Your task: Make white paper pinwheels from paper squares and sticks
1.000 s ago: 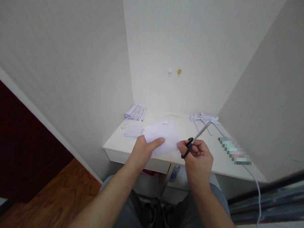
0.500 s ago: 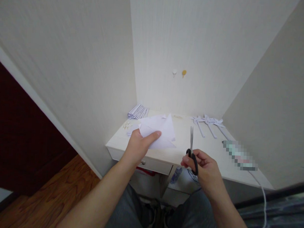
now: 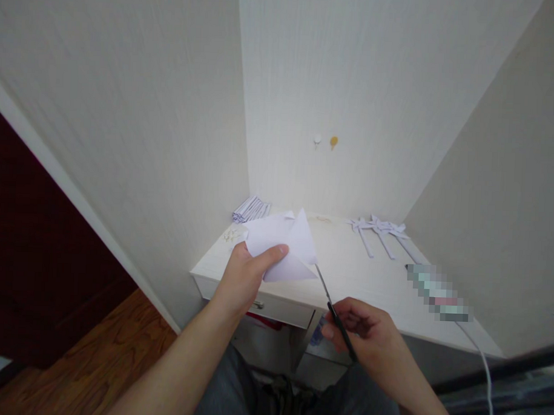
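Observation:
My left hand point(image 3: 242, 279) pinches a folded white sheet of paper point(image 3: 284, 247) between thumb and fingers, held up over the front of the white desk point(image 3: 356, 277). My right hand point(image 3: 367, 338) is closed around the black handles of a pair of scissors point(image 3: 334, 312), lower and to the right of the paper. The blades point up and left, and their tip reaches the paper's lower right corner.
A pile of white paper strips point(image 3: 251, 208) lies at the desk's back left, small pale bits point(image 3: 230, 233) beside it. Several folded paper pinwheels on sticks point(image 3: 380, 232) lie at the back right. A blurred-out flat object point(image 3: 440, 292) with a white cable point(image 3: 483, 366) rests at the right. Walls close in on three sides.
My right hand has dropped and swung the scissors from pointing up-right to pointing up-left, the tip now at the paper's corner. My left hand has turned the paper so a point stands up.

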Motion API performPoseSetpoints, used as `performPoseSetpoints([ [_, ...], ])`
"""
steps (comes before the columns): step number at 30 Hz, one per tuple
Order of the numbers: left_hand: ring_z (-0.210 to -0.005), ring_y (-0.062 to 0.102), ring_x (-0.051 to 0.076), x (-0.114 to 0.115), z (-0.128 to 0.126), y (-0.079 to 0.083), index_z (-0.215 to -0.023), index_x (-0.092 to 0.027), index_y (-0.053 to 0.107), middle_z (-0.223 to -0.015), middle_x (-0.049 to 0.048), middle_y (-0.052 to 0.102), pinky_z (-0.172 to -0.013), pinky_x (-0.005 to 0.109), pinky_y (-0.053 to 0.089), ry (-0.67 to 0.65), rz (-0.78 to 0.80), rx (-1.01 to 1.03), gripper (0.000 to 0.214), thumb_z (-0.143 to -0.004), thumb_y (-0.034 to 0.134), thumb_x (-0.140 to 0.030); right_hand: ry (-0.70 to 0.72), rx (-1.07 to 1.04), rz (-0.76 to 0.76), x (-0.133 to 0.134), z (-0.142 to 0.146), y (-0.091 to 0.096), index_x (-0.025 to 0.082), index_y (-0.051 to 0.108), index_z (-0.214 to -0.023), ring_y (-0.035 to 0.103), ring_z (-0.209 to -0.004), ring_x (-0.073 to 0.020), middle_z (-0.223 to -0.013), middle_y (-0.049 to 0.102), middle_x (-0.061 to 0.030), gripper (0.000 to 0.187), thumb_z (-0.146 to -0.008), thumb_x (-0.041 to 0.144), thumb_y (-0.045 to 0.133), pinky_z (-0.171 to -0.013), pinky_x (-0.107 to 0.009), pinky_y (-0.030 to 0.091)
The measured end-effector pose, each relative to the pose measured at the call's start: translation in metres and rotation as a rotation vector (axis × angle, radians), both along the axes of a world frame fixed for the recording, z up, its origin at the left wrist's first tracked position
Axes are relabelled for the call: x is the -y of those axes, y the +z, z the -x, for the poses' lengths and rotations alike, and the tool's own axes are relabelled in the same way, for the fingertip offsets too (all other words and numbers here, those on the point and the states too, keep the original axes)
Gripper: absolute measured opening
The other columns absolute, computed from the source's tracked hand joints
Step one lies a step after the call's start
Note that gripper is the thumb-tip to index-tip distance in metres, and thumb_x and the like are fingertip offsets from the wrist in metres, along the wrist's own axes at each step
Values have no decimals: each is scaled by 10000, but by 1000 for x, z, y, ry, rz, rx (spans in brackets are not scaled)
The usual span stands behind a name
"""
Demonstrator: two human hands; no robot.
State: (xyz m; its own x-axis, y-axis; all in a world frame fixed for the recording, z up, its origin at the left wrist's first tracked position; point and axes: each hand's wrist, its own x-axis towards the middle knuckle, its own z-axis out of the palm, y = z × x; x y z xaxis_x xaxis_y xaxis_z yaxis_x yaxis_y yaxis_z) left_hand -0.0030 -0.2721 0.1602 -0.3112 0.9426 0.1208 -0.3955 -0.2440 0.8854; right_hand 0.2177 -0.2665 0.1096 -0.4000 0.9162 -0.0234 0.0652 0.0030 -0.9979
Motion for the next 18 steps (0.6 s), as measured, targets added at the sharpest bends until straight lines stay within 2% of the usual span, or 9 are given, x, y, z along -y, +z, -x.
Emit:
performPoseSetpoints([
  [3,-1089,756,317,2,0,0,-1260,-123,746,-1154,130,819,-1009,416,569,8,2,-4,614,-695,920,-287,-9,-6,13,1,2,1,165,738,-711,592,-616,-138,-664,715,-21,335,-598,389,961,-565,-234,418],
  [9,-1080,759,321,2,0,-2,-1266,-125,741,-1154,134,819,-984,414,580,-7,20,0,603,-712,909,-297,-28,21,38,1,5,4,169,670,-643,427,-509,-91,-538,553,45,400,-573,433,963,-486,-228,311],
  [14,-1080,758,327,2,-1,-1,-1266,-122,738,-1135,139,821,-991,424,578,3,24,-6,629,-693,919,-309,-24,19,14,0,4,2,166,673,-666,462,-554,-105,-593,603,17,397,-593,434,956,-511,-229,319],
  [18,-1082,758,331,3,-2,1,-1231,-129,753,-1144,138,820,-985,427,583,12,41,-5,599,-686,918,-314,-30,7,14,1,5,2,176,649,-651,440,-530,-100,-563,561,36,406,-604,443,952,-495,-228,308],
])
